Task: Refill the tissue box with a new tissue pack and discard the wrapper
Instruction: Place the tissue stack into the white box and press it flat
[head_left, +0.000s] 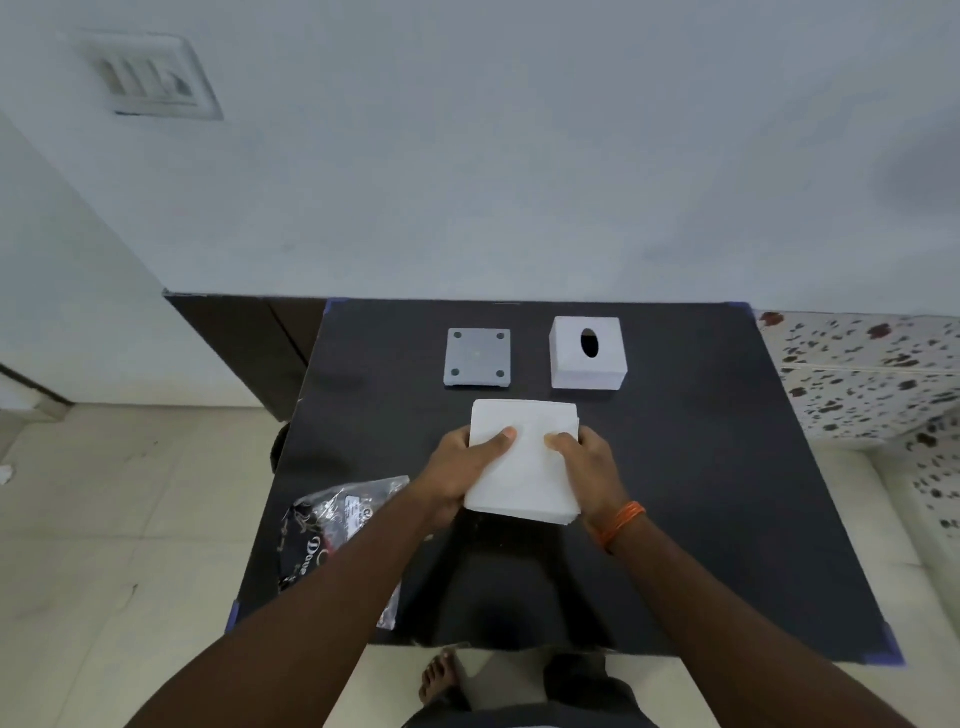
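Fingers (503, 435) of the left hand (462, 467) curl over the left edge of the tissue stack (524, 462), thumb lying on its top face, the rest hidden under it. Right hand (597, 467) clamps the opposite edge in the same way, thumb on top near the stack's middle right. Both hands pinch the stack between thumb and underside fingers; stack is bare white, square, slightly fanned at its near right corner. Whether it rests on the desk (701, 493) or is held just above it: cannot tell.

Orange thread band (621, 522) circles the right wrist.

Tissue box (589, 353), white, cube-like, stands at the far side of the desk, oval slot facing up, beyond and slightly right of the stack, apart from it. Grey base plate (478, 357) lies flat to the left of the box, not touching it, 4 round dots at its corners.

Wrapper (337, 525), crumpled clear and dark plastic with printed lettering, lies on the near left part of the desk, partly under the left forearm, close to the desk's left edge.

Desk surface is dark, with blue tape at its corners. 1 bare foot (439, 675) shows on the tiled floor below the near edge.
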